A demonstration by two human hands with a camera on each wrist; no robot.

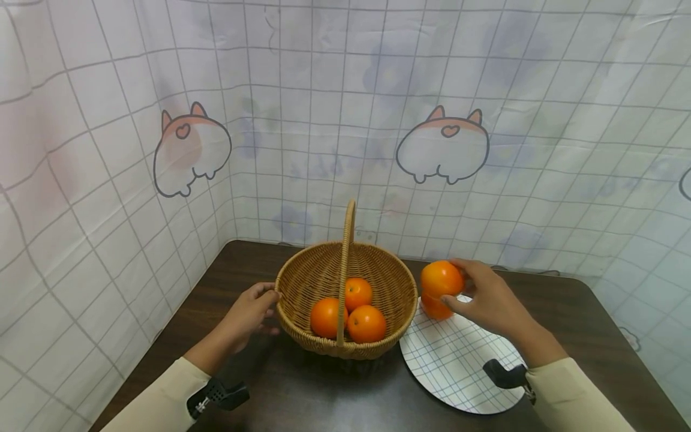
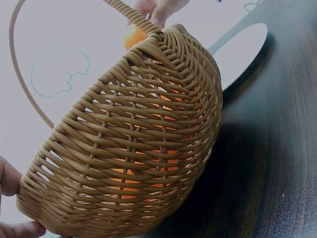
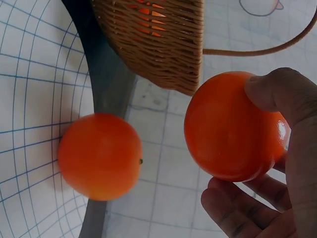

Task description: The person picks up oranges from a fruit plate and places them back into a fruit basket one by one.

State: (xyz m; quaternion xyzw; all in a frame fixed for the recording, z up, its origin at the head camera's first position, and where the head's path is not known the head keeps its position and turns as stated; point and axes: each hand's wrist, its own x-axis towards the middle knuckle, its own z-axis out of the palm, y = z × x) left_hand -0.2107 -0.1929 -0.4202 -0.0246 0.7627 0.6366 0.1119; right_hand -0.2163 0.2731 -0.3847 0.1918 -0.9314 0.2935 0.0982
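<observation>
Right hand (image 1: pixel 493 300) is gripping an orange (image 1: pixel 441 278) with curled fingers above the checked plate (image 1: pixel 459 366); left hand (image 1: pixel 249 312) is clasping the wicker basket (image 1: pixel 302 282) rim.

A dark wooden worktop (image 1: pixel 302 396) carries everything. Behind its far edge and along its left edge hangs a white checked cloth (image 1: pixel 345 120) printed with cartoon corgi rumps, one (image 1: pixel 190 150) at the left, another (image 1: pixel 442 147) behind the middle.
</observation>
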